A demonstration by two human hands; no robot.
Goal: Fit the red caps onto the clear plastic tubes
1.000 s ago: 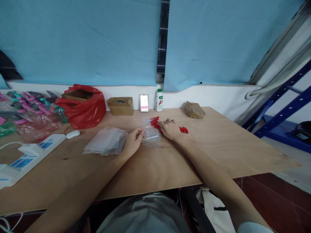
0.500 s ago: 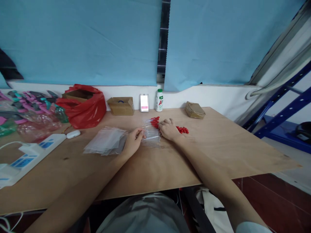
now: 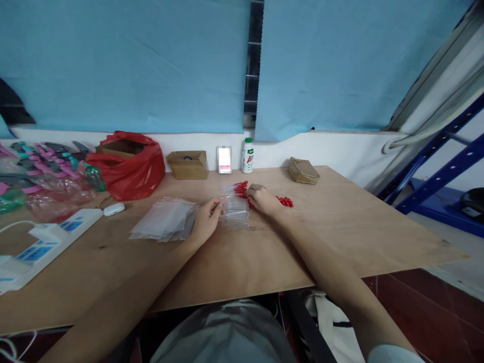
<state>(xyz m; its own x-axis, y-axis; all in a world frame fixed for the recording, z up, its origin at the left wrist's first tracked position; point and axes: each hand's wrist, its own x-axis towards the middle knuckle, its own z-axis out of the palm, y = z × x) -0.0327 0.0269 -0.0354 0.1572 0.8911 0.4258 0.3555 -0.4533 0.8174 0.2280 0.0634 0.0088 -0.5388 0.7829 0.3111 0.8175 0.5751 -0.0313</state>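
Observation:
A row of thin clear plastic tubes (image 3: 235, 220) lies side by side on the table between my hands. Several at the far end carry red caps (image 3: 241, 188) on their right ends. At the tubes' left ends, my left hand (image 3: 206, 220) is closed, thumb and forefinger pinched on a thin clear tube. Over the right ends, my right hand (image 3: 262, 200) has its fingers bent together, with a bit of red showing under the fingertips; what they grip is mostly hidden. Loose red caps (image 3: 285, 201) lie in a cluster just beyond my right wrist.
Clear plastic bags (image 3: 162, 221) are stacked left of my left hand. Farther left are a white power strip (image 3: 56, 247), a red bag (image 3: 132, 174) and plastic bottles (image 3: 60, 194). Along the wall stand a cardboard box (image 3: 189, 166), a phone (image 3: 224, 160), a white bottle (image 3: 248, 156) and a brown package (image 3: 303, 170).
My right hand has shifted slightly and its fingers have drawn closer together over the tubes' right ends. My left hand stays in almost the same place.

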